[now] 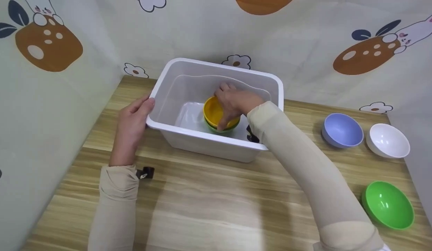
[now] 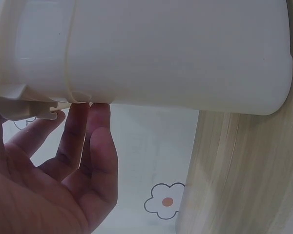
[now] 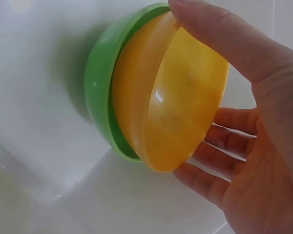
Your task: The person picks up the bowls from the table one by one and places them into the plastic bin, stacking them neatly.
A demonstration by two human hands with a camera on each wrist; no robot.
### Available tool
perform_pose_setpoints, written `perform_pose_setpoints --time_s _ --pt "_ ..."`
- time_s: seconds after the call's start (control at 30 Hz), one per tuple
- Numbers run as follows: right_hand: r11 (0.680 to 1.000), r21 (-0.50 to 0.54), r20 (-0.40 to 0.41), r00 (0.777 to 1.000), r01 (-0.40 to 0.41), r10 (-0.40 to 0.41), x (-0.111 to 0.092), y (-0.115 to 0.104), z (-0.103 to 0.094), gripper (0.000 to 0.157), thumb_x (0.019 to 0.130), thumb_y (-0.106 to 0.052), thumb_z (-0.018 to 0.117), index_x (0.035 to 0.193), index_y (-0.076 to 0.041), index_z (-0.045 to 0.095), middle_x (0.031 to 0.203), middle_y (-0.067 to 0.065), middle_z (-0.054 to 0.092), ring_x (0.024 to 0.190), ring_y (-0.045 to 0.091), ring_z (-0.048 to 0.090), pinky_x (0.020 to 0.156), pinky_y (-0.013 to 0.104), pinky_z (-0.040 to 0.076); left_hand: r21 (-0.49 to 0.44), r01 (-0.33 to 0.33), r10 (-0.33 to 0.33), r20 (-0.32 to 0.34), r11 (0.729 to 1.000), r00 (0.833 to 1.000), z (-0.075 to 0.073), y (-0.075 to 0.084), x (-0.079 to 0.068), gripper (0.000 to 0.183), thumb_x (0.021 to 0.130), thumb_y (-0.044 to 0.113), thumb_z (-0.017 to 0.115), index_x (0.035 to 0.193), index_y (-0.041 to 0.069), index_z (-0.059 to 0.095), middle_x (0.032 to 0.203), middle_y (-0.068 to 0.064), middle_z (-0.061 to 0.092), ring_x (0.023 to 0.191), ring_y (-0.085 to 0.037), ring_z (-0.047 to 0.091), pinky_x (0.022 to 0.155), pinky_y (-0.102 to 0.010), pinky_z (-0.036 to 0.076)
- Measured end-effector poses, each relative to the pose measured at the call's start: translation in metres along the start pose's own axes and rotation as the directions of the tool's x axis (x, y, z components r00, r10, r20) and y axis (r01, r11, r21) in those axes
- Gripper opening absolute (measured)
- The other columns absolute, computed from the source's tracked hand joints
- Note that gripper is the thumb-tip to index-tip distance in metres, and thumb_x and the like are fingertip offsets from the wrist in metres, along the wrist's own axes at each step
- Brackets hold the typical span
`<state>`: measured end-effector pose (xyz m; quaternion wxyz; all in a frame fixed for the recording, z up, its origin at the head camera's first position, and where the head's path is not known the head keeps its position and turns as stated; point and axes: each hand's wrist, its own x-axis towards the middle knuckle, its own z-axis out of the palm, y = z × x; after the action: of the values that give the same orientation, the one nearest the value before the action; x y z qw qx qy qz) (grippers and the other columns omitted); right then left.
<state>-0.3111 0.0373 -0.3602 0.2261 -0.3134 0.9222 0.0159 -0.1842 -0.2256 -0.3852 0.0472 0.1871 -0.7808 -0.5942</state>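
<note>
Yellow bowl point(image 3: 180, 102) faces up inside green bowl point(image 3: 98, 83), right hand point(image 1: 235, 103) pinching it; left hand point(image 1: 132, 120) grips the tub point(image 1: 209, 146), long side along woodgrain desk point(image 1: 202, 205) back edge, bunny-print wall point(image 1: 188, 31) behind.

1. Blue-violet bowl point(image 1: 342, 130): upright, right side of table.
2. White bowl point(image 1: 388, 141): upright, just beside the blue-violet one.
3. Large green bowl point(image 1: 387, 205): upright, nearer the viewer, well apart from that pair.
4. Table point(image 1: 202, 205): light wood grain, glossy patch at front.
5. Pale backdrop point(image 1: 289, 45): printed with brown fruit, rabbits, outlined flowers.
</note>
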Motion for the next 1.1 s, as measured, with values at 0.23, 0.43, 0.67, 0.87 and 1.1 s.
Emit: perform_pose_setpoints --time_s 0.23,0.43,0.67,0.87,1.1 --pt "1.000 0.002 0.007 1.000 -0.003 0.003 0.0007 -0.0010 0.0015 0.099 0.072 -0.057 0.087 0.144 -0.010 0.038 0.135 0.010 0.040 0.126 0.028 0.038 0.116 0.042 0.044 -0.002 0.012 -0.012 0.002 1.000 1.000 -0.0015 -0.0002 0.0001 0.058 0.098 0.053 0.061 0.147 0.023 0.056 0.151 -0.002 0.057 0.132 -0.019 0.056 0.112 -0.037 0.046" --pt "1.000 -0.002 0.014 1.000 -0.006 0.006 0.0011 -0.0009 0.0014 0.098 0.072 -0.057 0.087 0.144 -0.010 0.039 0.134 0.010 0.040 0.126 0.028 0.038 0.116 0.041 0.043 -0.010 0.020 -0.020 0.005 1.000 1.000 -0.0010 -0.0004 0.0002 0.057 0.098 0.054 0.060 0.147 0.025 0.056 0.148 -0.002 0.060 0.125 -0.019 0.060 0.102 -0.030 0.049" --pt "1.000 -0.025 0.024 1.000 -0.004 0.004 0.0022 -0.0014 0.0045 0.096 0.073 -0.055 0.087 0.143 -0.008 0.041 0.133 0.010 0.041 0.126 0.027 0.039 0.115 0.040 0.044 -0.033 0.011 -0.011 0.003 0.999 1.000 0.0008 -0.0014 0.0003 0.055 0.098 0.051 0.062 0.146 0.024 0.058 0.146 -0.004 0.062 0.117 -0.016 0.062 0.093 -0.023 0.052" --pt "0.999 -0.044 0.032 0.999 -0.001 0.002 0.0035 -0.0023 0.0056 0.095 0.072 -0.056 0.087 0.141 -0.009 0.041 0.131 0.009 0.041 0.124 0.027 0.039 0.115 0.039 0.044 -0.014 0.022 -0.022 -0.016 1.000 1.000 -0.0001 -0.0005 -0.0010 0.055 0.097 0.054 0.061 0.144 0.026 0.060 0.147 0.000 0.061 0.122 -0.015 0.060 0.099 -0.027 0.049" --pt "1.000 -0.011 0.044 0.999 -0.016 0.017 0.0023 -0.0012 0.0059 0.095 0.073 -0.054 0.087 0.144 -0.010 0.041 0.134 0.010 0.040 0.126 0.028 0.038 0.116 0.041 0.044 0.009 0.020 -0.020 -0.013 1.000 1.000 0.0001 0.0001 -0.0003 0.057 0.098 0.054 0.060 0.146 0.024 0.057 0.150 -0.002 0.059 0.127 -0.020 0.059 0.107 -0.035 0.048"
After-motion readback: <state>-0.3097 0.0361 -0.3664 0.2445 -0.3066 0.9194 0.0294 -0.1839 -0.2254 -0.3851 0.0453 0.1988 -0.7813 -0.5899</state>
